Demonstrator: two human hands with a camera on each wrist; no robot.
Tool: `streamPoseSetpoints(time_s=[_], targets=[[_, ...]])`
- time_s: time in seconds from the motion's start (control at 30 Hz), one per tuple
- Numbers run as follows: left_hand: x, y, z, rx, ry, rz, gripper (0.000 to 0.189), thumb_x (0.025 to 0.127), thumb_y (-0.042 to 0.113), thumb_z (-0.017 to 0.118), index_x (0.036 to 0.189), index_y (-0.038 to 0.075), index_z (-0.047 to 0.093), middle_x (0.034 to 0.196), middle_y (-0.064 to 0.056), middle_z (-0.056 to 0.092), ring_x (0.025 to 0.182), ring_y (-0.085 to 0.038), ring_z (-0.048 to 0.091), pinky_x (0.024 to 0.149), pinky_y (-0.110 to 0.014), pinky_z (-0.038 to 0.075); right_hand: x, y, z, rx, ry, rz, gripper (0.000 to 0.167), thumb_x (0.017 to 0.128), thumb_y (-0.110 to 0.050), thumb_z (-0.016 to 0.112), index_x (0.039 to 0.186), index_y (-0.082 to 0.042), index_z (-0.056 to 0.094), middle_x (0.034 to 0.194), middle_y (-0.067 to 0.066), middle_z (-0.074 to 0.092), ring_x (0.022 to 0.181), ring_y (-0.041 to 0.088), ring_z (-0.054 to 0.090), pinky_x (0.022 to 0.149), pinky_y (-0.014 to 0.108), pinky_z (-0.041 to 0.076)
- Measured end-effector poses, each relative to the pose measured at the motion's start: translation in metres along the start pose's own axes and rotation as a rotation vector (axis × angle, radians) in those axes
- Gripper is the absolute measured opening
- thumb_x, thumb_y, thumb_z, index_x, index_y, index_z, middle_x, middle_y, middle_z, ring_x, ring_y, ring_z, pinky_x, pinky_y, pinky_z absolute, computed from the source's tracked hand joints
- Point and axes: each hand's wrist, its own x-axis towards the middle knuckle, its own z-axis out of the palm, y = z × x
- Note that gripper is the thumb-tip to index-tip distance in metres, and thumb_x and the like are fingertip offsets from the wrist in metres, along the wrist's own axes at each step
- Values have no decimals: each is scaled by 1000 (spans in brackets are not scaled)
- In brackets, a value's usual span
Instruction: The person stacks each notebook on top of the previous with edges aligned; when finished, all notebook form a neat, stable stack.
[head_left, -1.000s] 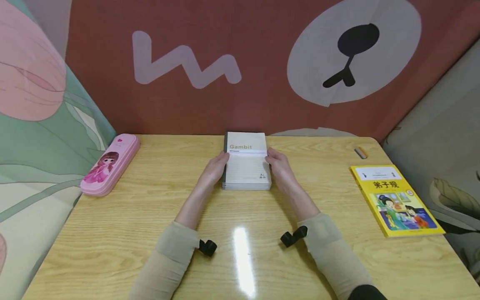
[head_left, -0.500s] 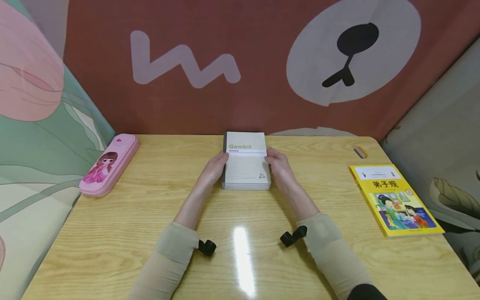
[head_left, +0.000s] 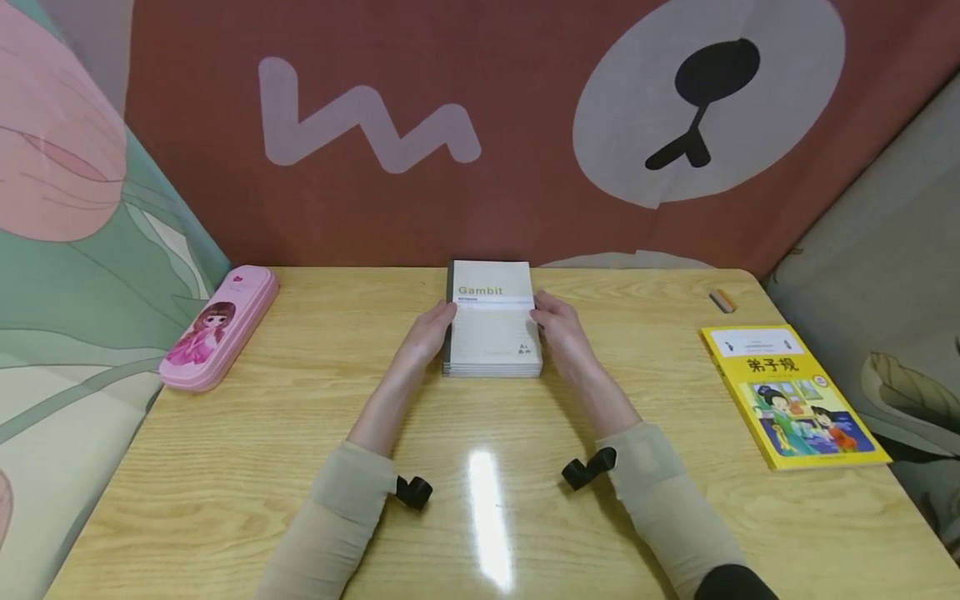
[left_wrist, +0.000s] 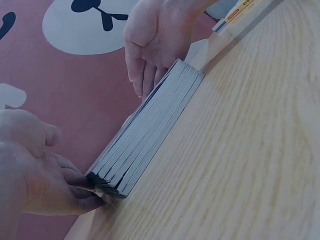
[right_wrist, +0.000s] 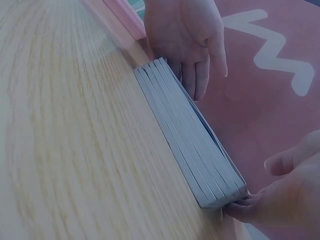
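Note:
A neat stack of several notebooks [head_left: 495, 329], the top one marked "Gambit", lies flat on the wooden table [head_left: 337, 533] near its back edge. My left hand [head_left: 427, 335] touches the dark spine side with its fingertips. On the opposite side, the fingers of my right hand [head_left: 562, 333] rest against the stack's edge. Both wrist views show the page edges of the stack [left_wrist: 147, 132] [right_wrist: 190, 135] up close. In them the fingers are fairly straight and the thumbs stand off the stack. Some fingertips are hidden behind the notebooks.
A pink pencil case [head_left: 219, 329] lies at the table's left edge. To the right is a yellow book [head_left: 795, 400] with a cartoon cover, and a small eraser [head_left: 722, 301] sits behind it. A reddish-brown patterned backdrop [head_left: 525, 183] rises directly behind the table.
The hands and the notebook stack hold their places. Only a very slight shift of the head view shows.

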Motion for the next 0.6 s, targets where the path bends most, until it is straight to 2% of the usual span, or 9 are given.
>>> streamPoseSetpoints(time_s=[0.37, 0.47, 0.6], targets=[[1, -2, -8, -10, 7, -5, 66, 110, 44, 36, 164, 9, 21, 175, -4, 14, 163, -23, 8, 134, -42, 6, 5, 2, 1, 25, 6, -7, 64, 106, -7, 45, 163, -2, 18, 170, 19, 24, 158, 28, 25, 131, 42, 24], [1, -1, -11, -4, 8, 11, 68, 110, 44, 38, 165, 9, 20, 174, -5, 17, 163, -24, 9, 134, -43, 7, 6, 5, -4, 30, 17, -18, 62, 106, -9, 46, 163, -2, 22, 167, 23, 28, 154, 32, 33, 128, 44, 30], [3, 0, -17, 54, 24, 58, 71, 108, 48, 40, 165, 11, 20, 172, -9, 23, 162, -27, 15, 133, -45, 12, 7, 7, -19, -3, 8, -38, 62, 107, -12, 47, 163, -2, 23, 165, 26, 30, 150, 36, 39, 125, 46, 35]])
